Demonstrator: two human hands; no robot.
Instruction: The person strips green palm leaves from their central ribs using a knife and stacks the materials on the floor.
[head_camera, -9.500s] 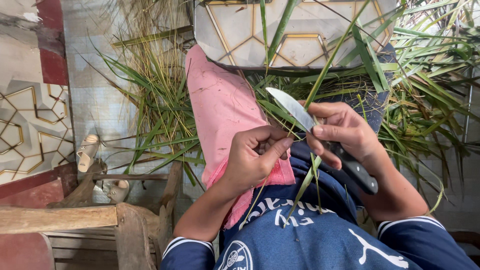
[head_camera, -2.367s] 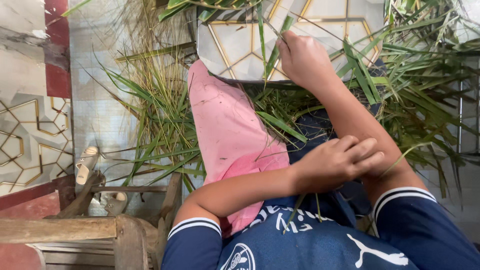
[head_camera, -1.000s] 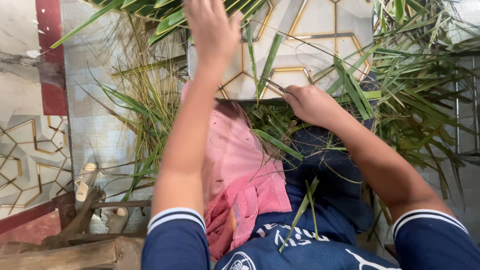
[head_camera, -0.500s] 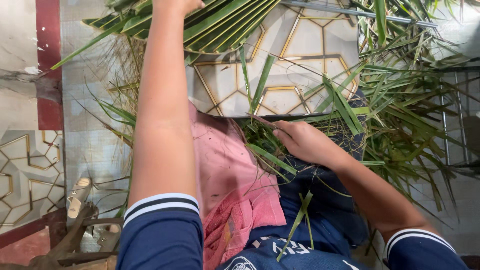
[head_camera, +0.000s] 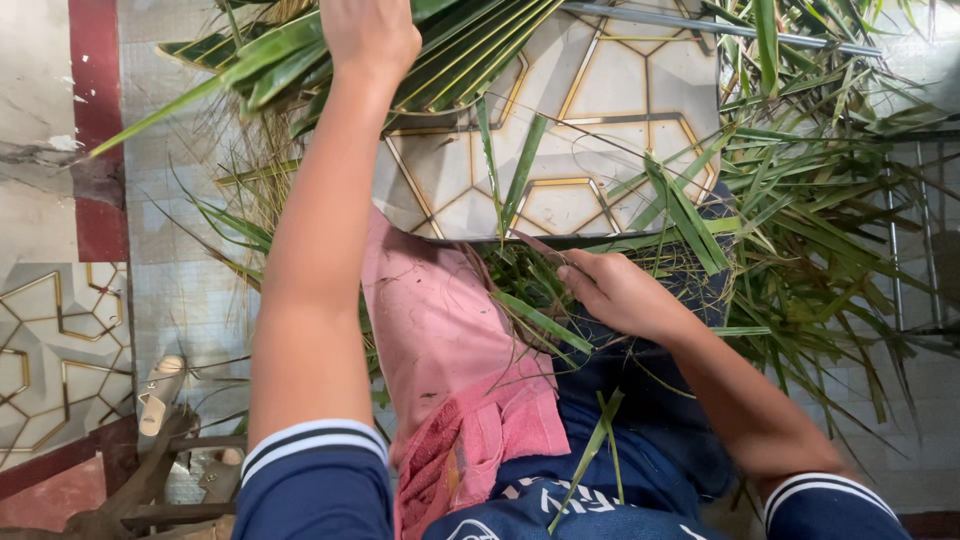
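Overhead, left hand (head_camera: 370, 35) is stretched far forward, fingers closed around a palm frond (head_camera: 440, 45) at the top edge; its long green leaflets fan out to both sides. Right hand (head_camera: 620, 292) rests low on the lap, fingers curled on a heap of cut green strips (head_camera: 530, 275); what it pinches, if anything, cannot be told. Pink cloth (head_camera: 440, 340) covers the left thigh. Patterned tile slab (head_camera: 600, 90) lies just beyond the knees, loose leaves (head_camera: 800, 200) spread over its right side. No containers visible.
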